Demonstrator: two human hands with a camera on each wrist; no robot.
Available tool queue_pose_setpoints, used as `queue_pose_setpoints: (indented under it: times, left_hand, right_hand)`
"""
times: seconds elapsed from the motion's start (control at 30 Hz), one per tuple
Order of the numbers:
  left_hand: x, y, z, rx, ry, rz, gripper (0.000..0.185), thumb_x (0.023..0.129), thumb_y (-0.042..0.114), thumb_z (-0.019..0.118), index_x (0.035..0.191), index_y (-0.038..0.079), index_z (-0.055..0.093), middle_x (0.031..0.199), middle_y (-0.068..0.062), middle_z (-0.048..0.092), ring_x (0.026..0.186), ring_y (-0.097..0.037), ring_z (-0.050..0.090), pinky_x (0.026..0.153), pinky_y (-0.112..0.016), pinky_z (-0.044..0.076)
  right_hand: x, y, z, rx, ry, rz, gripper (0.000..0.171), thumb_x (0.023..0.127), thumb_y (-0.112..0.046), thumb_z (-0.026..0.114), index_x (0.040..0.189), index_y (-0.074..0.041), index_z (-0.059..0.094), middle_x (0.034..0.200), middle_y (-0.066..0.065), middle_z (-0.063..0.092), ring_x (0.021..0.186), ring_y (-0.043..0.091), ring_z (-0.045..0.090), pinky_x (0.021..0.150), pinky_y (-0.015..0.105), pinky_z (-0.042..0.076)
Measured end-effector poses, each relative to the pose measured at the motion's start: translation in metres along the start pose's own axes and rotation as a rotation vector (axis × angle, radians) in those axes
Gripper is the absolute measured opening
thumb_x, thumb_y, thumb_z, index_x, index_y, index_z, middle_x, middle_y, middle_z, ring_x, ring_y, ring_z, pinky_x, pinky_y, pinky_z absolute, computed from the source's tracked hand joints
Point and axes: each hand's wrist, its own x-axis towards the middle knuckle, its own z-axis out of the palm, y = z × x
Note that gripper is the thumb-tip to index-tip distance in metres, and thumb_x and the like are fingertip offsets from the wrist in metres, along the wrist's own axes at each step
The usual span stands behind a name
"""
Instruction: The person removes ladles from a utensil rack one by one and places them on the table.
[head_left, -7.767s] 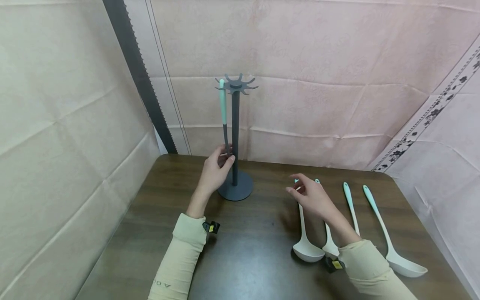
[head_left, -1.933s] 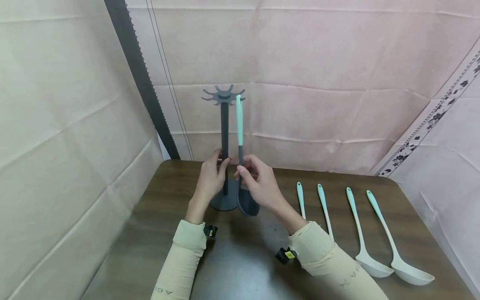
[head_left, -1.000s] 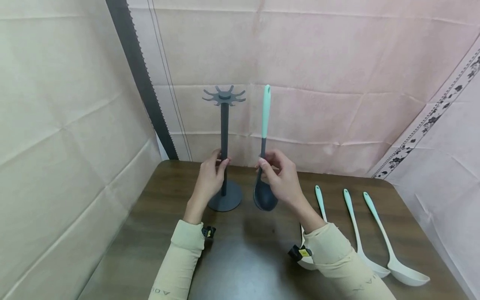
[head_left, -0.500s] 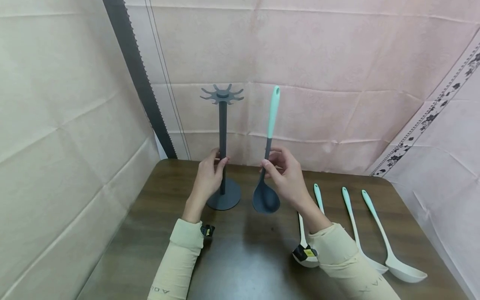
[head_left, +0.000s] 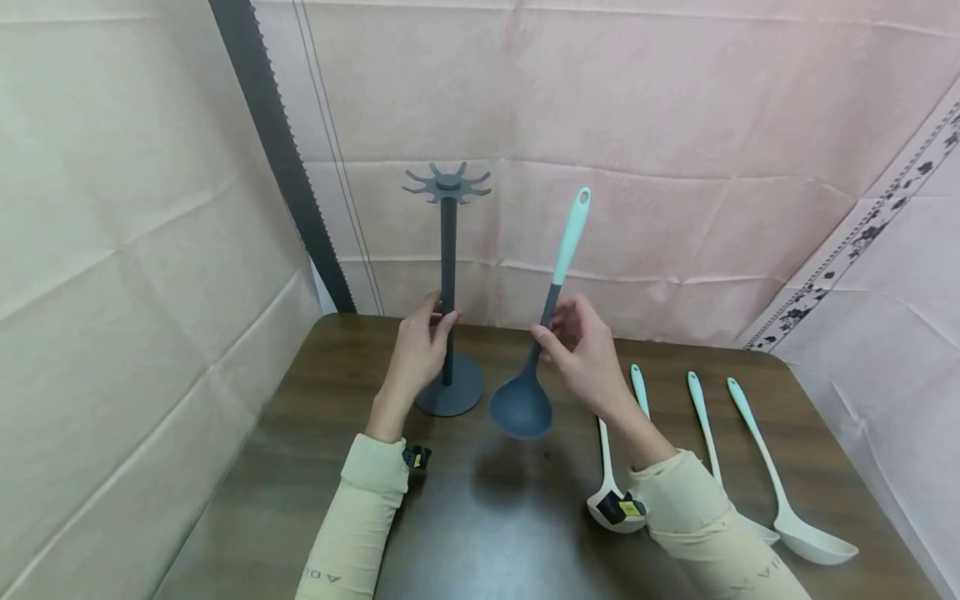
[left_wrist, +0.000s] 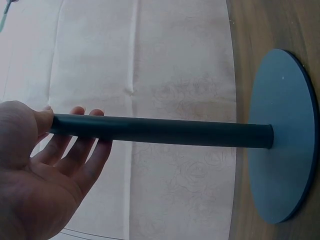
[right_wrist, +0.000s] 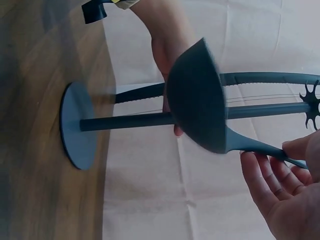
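Grey ladle (head_left: 527,392) with a mint handle hangs tilted above the brown surface (head_left: 480,517), pinched by the right hand (head_left: 585,354). Beside it, the left hand (head_left: 420,354) grips the pole of the rack (head_left: 448,275).

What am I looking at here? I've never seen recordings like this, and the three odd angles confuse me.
No machine here: a person works with bare hands and wears three cameras. The wide picture comes from the head, the other two from the wrists. The left hand grips the post of a dark utensil stand that rests on a brown table; the left wrist view shows that grip close up. The right hand pinches the handle of a dark ladle with a mint grip, held in the air beside the stand. Four pale ladles with mint handles lie on the table to the right.
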Motion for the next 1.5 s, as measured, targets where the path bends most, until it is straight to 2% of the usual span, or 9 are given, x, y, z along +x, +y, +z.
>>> queue_pose_setpoints:
  times: [0.27,0.4,0.5,0.6,0.8,0.87,1.0,1.3,1.5]
  left_hand:
    - [0.001,-0.001,-0.001,-0.001,0.005,-0.001,0.031,0.111,0.023,0.058,0.139,0.009,0.060,0.118,-0.007,0.073,0.112,-0.024,0.072,0.097,-0.043,0.060]
    - [0.001,-0.001,-0.002,-0.008,0.002,0.003,0.031,0.111,0.024,0.058,0.139,0.009,0.060,0.117,-0.007,0.073,0.112,-0.023,0.072,0.097,-0.042,0.060]
    - [0.001,-0.002,-0.002,-0.013,0.003,0.000,0.032,0.111,0.024,0.058,0.139,0.009,0.061,0.116,-0.007,0.073,0.112,-0.022,0.072,0.097,-0.041,0.060]
    - [0.001,-0.003,0.000,-0.020,0.004,0.000,0.032,0.111,0.023,0.059,0.139,0.009,0.061,0.116,-0.007,0.073,0.111,-0.022,0.072,0.097,-0.040,0.060]
    - [0.000,-0.005,0.000,-0.027,0.009,-0.004,0.034,0.111,0.026,0.058,0.141,0.010,0.061,0.116,-0.007,0.073,0.112,-0.022,0.072,0.097,-0.039,0.060]
    - [0.001,-0.005,-0.001,-0.034,0.008,-0.004,0.036,0.111,0.027,0.058,0.143,0.010,0.060,0.116,-0.007,0.073,0.112,-0.023,0.072,0.097,-0.040,0.060]
    - [0.001,-0.006,-0.001,-0.043,0.006,-0.004,0.037,0.111,0.027,0.058,0.144,0.011,0.060,0.116,-0.008,0.073,0.113,-0.024,0.072,0.098,-0.040,0.060]
    - [0.002,-0.006,0.000,-0.046,0.006,-0.012,0.036,0.111,0.027,0.058,0.144,0.012,0.060,0.117,-0.007,0.072,0.113,-0.023,0.072,0.098,-0.040,0.060]
    - [0.002,-0.006,0.000,-0.045,0.010,-0.004,0.038,0.111,0.028,0.058,0.144,0.011,0.060,0.116,-0.007,0.071,0.112,-0.022,0.072,0.097,-0.039,0.060]
  right_hand:
    - [-0.007,0.012,0.001,-0.024,-0.041,0.065,0.036,0.101,-0.006,0.074,0.130,-0.001,0.053,0.096,0.019,0.068,0.076,0.032,0.070,0.061,0.043,0.065]
    - [-0.012,0.022,0.002,-0.065,-0.053,0.097,0.037,0.101,-0.006,0.073,0.132,0.000,0.053,0.095,0.016,0.070,0.076,0.029,0.070,0.061,0.038,0.064]
    - [-0.016,0.030,0.003,-0.096,-0.071,0.118,0.035,0.101,-0.006,0.073,0.129,0.002,0.054,0.092,0.014,0.071,0.074,0.035,0.071,0.061,0.036,0.064]
    - [-0.023,0.039,0.002,-0.113,-0.094,0.145,0.032,0.100,-0.005,0.073,0.127,0.001,0.055,0.089,0.013,0.071,0.072,0.039,0.071,0.061,0.042,0.064]
    - [-0.033,0.053,0.002,-0.119,-0.157,0.225,0.032,0.100,-0.004,0.073,0.126,0.003,0.055,0.090,0.014,0.071,0.068,0.028,0.073,0.061,0.042,0.065]
    - [-0.035,0.058,0.002,-0.118,-0.175,0.247,0.032,0.101,-0.004,0.072,0.125,0.005,0.054,0.091,0.016,0.071,0.068,0.028,0.073,0.061,0.040,0.065]
    - [-0.040,0.065,0.000,-0.134,-0.201,0.284,0.030,0.101,-0.003,0.071,0.124,0.004,0.053,0.091,0.016,0.071,0.068,0.032,0.073,0.062,0.043,0.065]
    - [-0.052,0.078,0.006,-0.122,-0.290,0.510,0.024,0.101,-0.002,0.071,0.116,-0.001,0.052,0.084,0.013,0.067,0.066,0.028,0.074,0.064,0.046,0.065]
    - [-0.057,0.085,0.011,-0.087,-0.317,0.599,0.022,0.100,-0.001,0.070,0.114,0.000,0.053,0.085,0.015,0.067,0.068,0.028,0.073,0.065,0.044,0.066]
